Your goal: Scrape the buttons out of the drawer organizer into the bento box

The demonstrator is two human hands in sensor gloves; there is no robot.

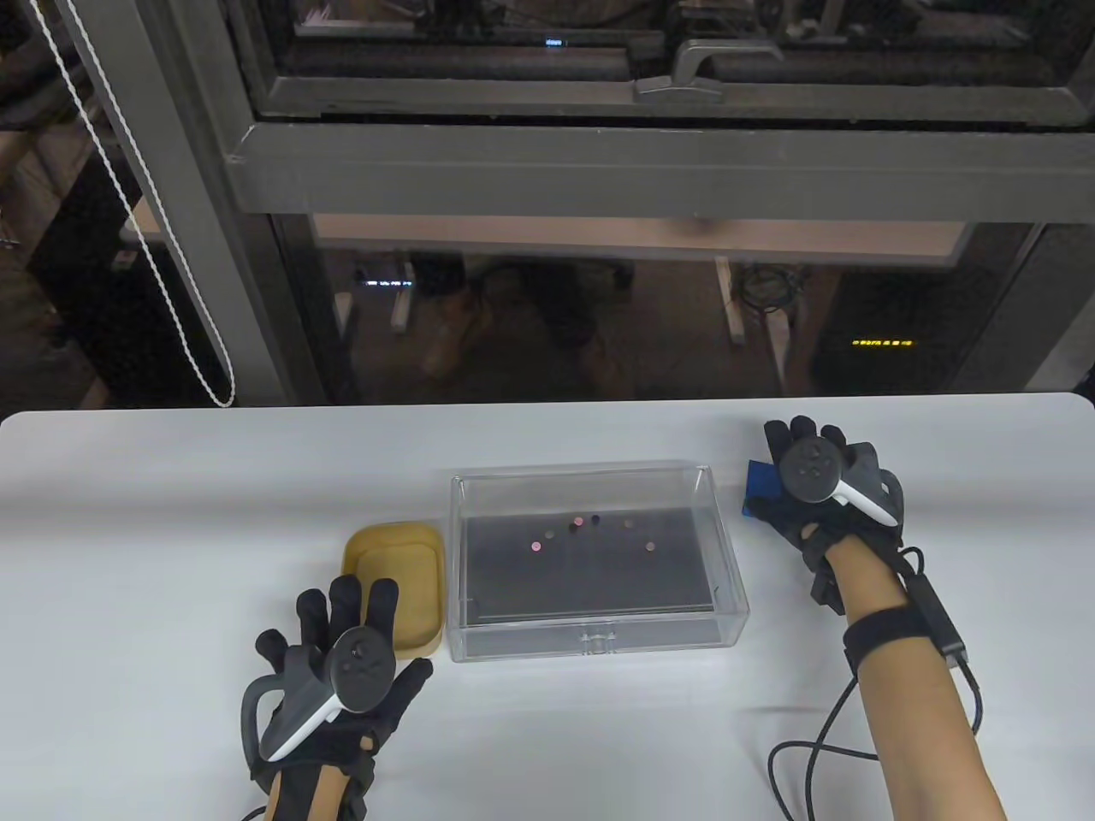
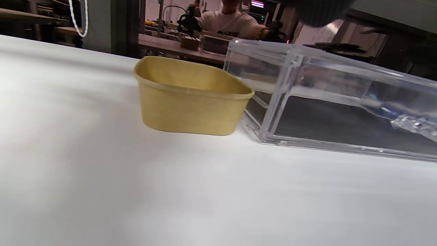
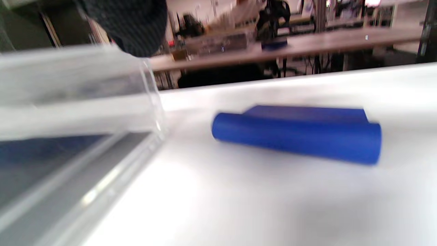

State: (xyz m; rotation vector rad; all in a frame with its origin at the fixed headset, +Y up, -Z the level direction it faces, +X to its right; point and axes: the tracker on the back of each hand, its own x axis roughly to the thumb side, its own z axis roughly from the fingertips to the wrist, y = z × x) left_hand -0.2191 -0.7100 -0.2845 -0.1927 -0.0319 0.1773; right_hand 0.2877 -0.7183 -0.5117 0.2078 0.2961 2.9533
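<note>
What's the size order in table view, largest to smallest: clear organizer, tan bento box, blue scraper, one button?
1. Clear organizer
2. Tan bento box, left of it
3. Blue scraper, mostly hidden under the right hand, so its full size is unsure
4. Button, tiny dot on the organizer floor

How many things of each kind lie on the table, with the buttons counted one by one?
Clear drawer organizer: 1
Tan bento box: 1
Blue scraper: 1
Buttons: about 8, small and hard to count
Total: about 11
</note>
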